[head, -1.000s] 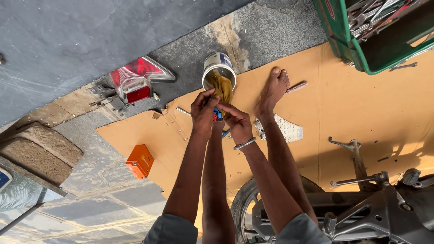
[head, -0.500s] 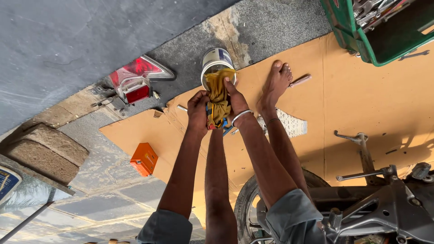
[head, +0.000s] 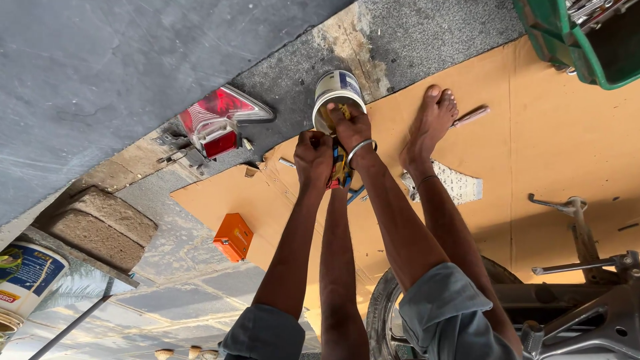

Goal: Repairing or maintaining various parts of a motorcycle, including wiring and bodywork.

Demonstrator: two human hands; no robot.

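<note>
A small white and blue tin can (head: pixel 337 90) stands at the far edge of a brown cardboard sheet (head: pixel 567 147). My right hand (head: pixel 351 125), with a metal bangle on the wrist, presses down into the can's mouth, its fingers closed on a yellow cloth (head: pixel 343 110). Just beside it, my left hand (head: pixel 313 157) is clenched around the lower part of the same cloth, near a blue and red object by my foot. My bare foot (head: pixel 433 123) rests on the cardboard to the right of the can.
A red tail light (head: pixel 220 120) lies left of the can. An orange box (head: pixel 232 237), a concrete block (head: pixel 100 223), a green crate (head: pixel 580 47), a wooden-handled tool (head: pixel 470 117), a metal wrench (head: pixel 577 213) and a tyre (head: pixel 383 313) surround me.
The yellow cloth hung open over the can between both hands; now my right hand has pushed it down into the can's mouth, and the left hand has closed in beside it.
</note>
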